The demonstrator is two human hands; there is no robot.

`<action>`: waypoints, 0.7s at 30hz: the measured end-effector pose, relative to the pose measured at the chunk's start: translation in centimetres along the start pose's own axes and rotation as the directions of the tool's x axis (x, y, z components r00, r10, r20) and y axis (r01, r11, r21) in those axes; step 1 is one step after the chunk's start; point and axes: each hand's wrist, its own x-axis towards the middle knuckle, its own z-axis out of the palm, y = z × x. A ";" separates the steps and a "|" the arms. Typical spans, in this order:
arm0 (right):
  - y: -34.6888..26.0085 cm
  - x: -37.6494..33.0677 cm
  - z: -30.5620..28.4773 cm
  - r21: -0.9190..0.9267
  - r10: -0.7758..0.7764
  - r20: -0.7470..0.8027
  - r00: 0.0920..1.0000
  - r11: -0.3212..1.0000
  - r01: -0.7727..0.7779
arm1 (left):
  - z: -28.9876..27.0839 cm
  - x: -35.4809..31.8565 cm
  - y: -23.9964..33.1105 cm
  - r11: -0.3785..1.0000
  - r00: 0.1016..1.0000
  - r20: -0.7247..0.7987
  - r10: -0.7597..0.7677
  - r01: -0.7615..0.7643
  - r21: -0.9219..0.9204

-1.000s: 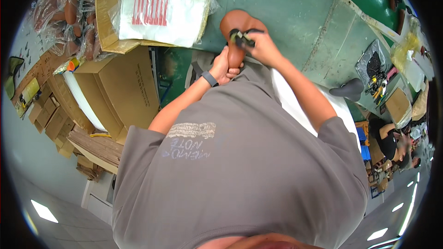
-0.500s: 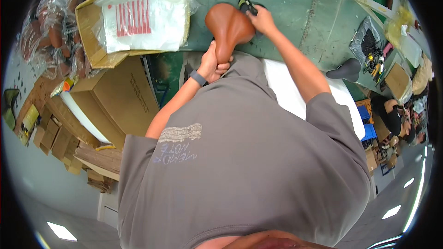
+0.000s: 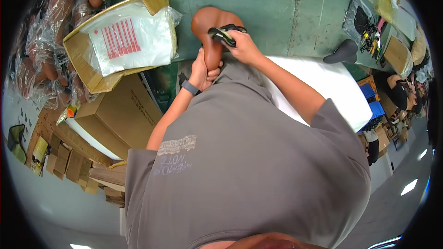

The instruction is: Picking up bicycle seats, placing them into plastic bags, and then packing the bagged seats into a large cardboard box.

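Note:
A brown bicycle saddle [image 3: 203, 22] points its narrow nose toward me, its wide rear resting over the green worktable. My left hand [image 3: 200, 72] is closed around the nose from the left, fingers wrapped underneath. Above the saddle's middle, my right hand [image 3: 243, 48] grips a black hand tool [image 3: 221, 36] with a yellow-green part. One rounded end of it overlaps the saddle; whether it presses on the cover I cannot tell. The tool's exact kind is hidden by my fingers.
Left of the saddle stands an open carton [image 3: 74, 46] holding plastic bags [image 3: 120, 41]. Plastic-wrapped brown saddles [image 3: 50, 32] pile up beyond it. A black saddle [image 3: 342, 52] and loose tools [image 3: 369, 41] lie on the right of the green worktable [image 3: 267, 9]. A large cardboard box [image 3: 115, 115] stands below.
My right hand has brought the black tool from beside the saddle's far right edge to over its middle, nearer to me. My left hand keeps its grip on the nose.

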 end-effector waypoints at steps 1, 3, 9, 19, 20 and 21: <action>-0.1 0.5 -0.1 -0.026 0.021 0.017 1.000 0.999 -0.021 | -0.5 0.7 0.2 1.000 0.999 0.037 -0.020 0.021 -0.017; 0.0 2.5 -0.6 -0.093 0.117 0.038 0.992 0.989 -0.113 | -0.6 0.7 0.1 1.000 0.997 0.076 -0.018 0.018 -0.005; 2.3 12.1 1.4 -0.019 0.170 -0.024 0.985 0.985 -0.171 | -0.3 0.6 -0.5 0.999 1.000 -0.002 -0.026 0.026 0.038; 3.9 17.4 2.8 -0.373 0.060 0.034 0.998 0.927 -0.043 | 0.9 0.0 0.5 0.989 0.997 -0.049 0.057 -0.049 0.138; 3.5 16.0 2.9 -0.357 0.064 0.095 0.993 0.934 -0.026 | 1.0 0.0 0.1 0.989 0.996 -0.054 0.065 -0.057 0.137; 1.3 13.2 3.2 -0.269 -0.106 0.118 0.987 0.954 0.134 | 0.9 0.1 -0.1 0.989 0.995 -0.059 0.082 -0.074 0.125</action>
